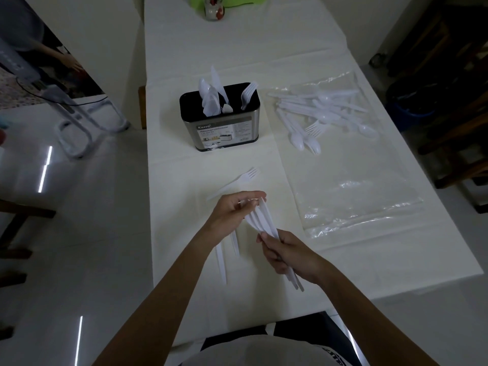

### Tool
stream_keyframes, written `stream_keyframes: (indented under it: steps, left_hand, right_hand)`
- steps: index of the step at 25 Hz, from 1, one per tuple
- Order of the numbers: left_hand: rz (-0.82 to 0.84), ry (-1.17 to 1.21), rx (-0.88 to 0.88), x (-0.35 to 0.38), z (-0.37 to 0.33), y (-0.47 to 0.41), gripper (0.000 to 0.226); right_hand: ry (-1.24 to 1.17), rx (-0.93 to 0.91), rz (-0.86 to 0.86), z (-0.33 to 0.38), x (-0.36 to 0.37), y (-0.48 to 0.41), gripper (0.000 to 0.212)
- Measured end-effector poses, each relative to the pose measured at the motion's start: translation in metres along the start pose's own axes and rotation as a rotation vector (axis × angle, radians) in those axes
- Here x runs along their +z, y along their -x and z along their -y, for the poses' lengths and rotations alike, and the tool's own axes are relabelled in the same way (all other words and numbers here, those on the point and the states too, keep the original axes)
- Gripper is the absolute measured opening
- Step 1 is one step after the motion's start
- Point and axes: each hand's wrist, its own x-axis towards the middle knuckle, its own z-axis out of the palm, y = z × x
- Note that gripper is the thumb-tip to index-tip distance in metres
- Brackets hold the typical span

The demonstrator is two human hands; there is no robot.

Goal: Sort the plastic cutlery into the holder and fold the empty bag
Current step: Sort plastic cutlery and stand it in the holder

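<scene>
Few pieces stand in holder (pixel 224 128), 12 o'clock; pile (pixel 322 114) at 1 o'clock unsorted, bag (pixel 356 186) unfolded. Right hand (pixel 287 257) grips knife bundle (pixel 264 220); left hand (pixel 235 210) pinches its tips.

— What kind of place is this?
— A home, I'd say, and a dining room in it. A long table (pixel 264 48) under a white cloth fills the middle, and dark wooden chairs (pixel 454 143) stand along its right side.
— Anything else?
— A glossy white tiled floor (pixel 79 220) that mirrors strips of light, plain white walls (pixel 356 22), a small glass jar (pixel 214 9) at the table's far end and a household cutlery holder (pixel 224 130) on the cloth. At the left stands a white tubular metal frame (pixel 79 128), possibly a drying rack; the light is too dim to tell.
</scene>
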Motion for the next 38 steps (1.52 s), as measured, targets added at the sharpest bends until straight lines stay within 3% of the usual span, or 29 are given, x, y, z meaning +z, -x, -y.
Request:
stream_keyframes:
  steps: [5, 9, 18, 24, 26, 29, 33, 38]
  left_hand:
    - [0.01, 0.148, -0.109, 0.004, -0.011, -0.003, 0.033]
    - [0.048, 0.138, -0.198, 0.004, -0.015, -0.011, 0.054]
    - [-0.412, 0.949, -0.199, 0.066, 0.01, 0.036, 0.069]
    - [-0.589, 0.844, -0.16, 0.078, 0.01, 0.034, 0.069]
    - [-0.551, 0.801, -0.148, 0.075, 0.011, 0.035, 0.069]
    - [-0.33, 0.714, -0.135, 0.054, 0.002, 0.032, 0.078]
    - [-0.069, 0.46, -0.114, 0.022, -0.028, 0.007, 0.084]
    - [0.072, 0.239, -0.127, 0.014, -0.041, -0.012, 0.093]
  right_hand:
    - [-0.097, 0.016, 0.036, 0.0, -0.004, -0.003, 0.027]
    - [-0.133, 0.05, 0.054, 0.006, -0.008, -0.007, 0.028]
    - [-0.69, -0.326, -0.401, 0.014, 0.003, -0.023, 0.032]
    - [-0.767, -0.334, -0.401, 0.002, 0.03, -0.022, 0.028]
    - [-0.758, -0.311, -0.376, 0.001, 0.029, -0.019, 0.027]
    - [-0.704, -0.235, -0.292, 0.004, 0.023, -0.01, 0.029]
    - [-0.382, -0.082, -0.063, 0.009, 0.018, 0.0, 0.029]
    - [-0.313, -0.027, 0.047, 0.017, 0.012, 0.002, 0.022]
